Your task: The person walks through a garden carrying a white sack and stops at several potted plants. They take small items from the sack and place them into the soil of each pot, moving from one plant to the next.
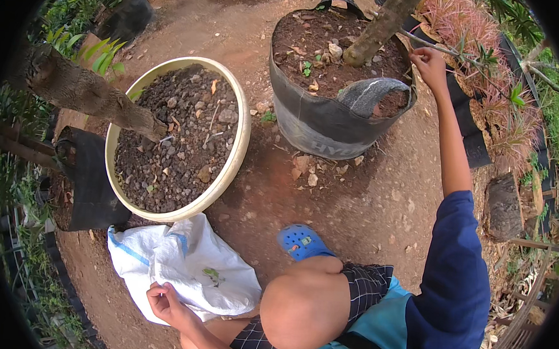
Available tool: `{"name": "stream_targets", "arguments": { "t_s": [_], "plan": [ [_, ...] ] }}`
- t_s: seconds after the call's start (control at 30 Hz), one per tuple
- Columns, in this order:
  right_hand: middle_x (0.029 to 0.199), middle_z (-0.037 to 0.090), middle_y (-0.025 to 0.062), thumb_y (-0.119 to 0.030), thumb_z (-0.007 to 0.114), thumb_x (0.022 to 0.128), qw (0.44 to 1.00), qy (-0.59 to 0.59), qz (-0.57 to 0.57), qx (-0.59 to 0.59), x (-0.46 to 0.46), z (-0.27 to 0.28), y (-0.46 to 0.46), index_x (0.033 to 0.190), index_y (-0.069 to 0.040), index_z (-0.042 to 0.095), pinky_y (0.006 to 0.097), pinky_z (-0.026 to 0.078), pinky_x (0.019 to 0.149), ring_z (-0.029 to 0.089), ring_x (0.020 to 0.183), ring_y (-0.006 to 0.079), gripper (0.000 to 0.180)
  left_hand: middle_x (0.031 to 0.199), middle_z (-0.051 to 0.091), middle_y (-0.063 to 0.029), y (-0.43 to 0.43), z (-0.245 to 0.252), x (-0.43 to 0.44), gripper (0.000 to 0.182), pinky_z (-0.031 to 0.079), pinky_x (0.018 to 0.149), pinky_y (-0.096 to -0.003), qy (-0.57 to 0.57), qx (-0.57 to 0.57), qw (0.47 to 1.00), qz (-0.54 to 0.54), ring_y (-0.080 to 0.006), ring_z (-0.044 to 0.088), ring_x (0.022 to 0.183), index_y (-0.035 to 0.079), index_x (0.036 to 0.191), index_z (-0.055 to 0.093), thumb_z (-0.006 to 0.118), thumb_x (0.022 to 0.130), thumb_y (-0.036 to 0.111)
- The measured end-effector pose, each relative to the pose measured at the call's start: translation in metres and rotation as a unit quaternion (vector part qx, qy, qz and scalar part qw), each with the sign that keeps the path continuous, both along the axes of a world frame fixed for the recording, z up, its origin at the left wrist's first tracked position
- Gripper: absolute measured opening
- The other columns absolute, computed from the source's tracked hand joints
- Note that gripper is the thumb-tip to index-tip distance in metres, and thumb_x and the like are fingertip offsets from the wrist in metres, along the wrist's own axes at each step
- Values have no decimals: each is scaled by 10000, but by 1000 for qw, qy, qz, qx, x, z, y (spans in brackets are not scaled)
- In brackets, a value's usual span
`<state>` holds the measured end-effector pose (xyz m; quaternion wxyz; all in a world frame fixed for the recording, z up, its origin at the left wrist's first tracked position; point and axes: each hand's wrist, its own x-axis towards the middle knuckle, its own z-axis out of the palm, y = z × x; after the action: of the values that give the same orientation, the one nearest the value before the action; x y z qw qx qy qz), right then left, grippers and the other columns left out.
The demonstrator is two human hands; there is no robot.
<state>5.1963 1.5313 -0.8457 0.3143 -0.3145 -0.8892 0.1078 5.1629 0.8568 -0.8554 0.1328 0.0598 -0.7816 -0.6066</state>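
My right hand (427, 64) reaches out beside the right rim of a black fabric grow bag (320, 122). Its fingers are drawn together, and whether something small is between them cannot be seen. The bag holds brown soil (310, 48), a tree trunk (381, 33), stones and a few small green weeds (307, 69). Over the near edge of a white woven sack (221, 290) hovers my left hand (170, 305), fingers curled and nothing visible in them. A small pulled green weed (212, 274) lies on the sack.
A cream round pot (243, 139) with stony soil and a leaning trunk (89, 91) stands left. Beside it is another black planter bag (96, 188). A thin branch (433, 46) extends past my right hand. Reddish plants (510, 111) and a cut log (504, 207) line the right.
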Motion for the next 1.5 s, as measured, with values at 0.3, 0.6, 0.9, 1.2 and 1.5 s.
{"name": "stream_targets", "arguments": {
  "t_s": [0.3,0.6,0.9,1.2,1.5],
  "plan": [
    [742,559,-5,-112,620,780,856,388,-60,-336,102,-24,-239,841,-50,575,195,376,573,465,625,52,98,810,362,-5,-15,4,10,164,285,617,-187,24,92,994,-46,-63,309,664,69,736,420,496,783,-68],
    [719,632,87,-156,652,724,649,-192,483,-556,-34,-115,-510,866,27,617,242,454,588,582,662,109,234,812,363,-5,-27,2,13,137,274,740,-248,31,95,994,-35,-102,325,757,84,771,413,541,812,58],
    [586,573,33,-307,627,764,696,-257,504,-443,-3,-27,-386,849,-20,652,242,390,489,488,509,90,301,829,426,-27,-77,5,12,115,338,744,-266,63,109,990,69,-112,398,765,64,828,446,500,793,-31],
    [549,414,-40,-249,578,806,982,-10,99,-160,27,73,-147,644,13,524,236,293,478,355,528,42,312,992,422,-125,-30,-17,-27,312,268,901,-356,-19,79,987,137,-212,373,967,87,1107,377,454,812,21],
    [599,585,5,-123,645,717,824,-303,369,-304,-52,43,-85,746,21,635,259,385,497,483,544,66,148,961,425,-106,-1,-40,-38,294,287,857,-363,-5,37,992,124,-207,384,909,67,1083,375,462,802,50]
  ]
}}
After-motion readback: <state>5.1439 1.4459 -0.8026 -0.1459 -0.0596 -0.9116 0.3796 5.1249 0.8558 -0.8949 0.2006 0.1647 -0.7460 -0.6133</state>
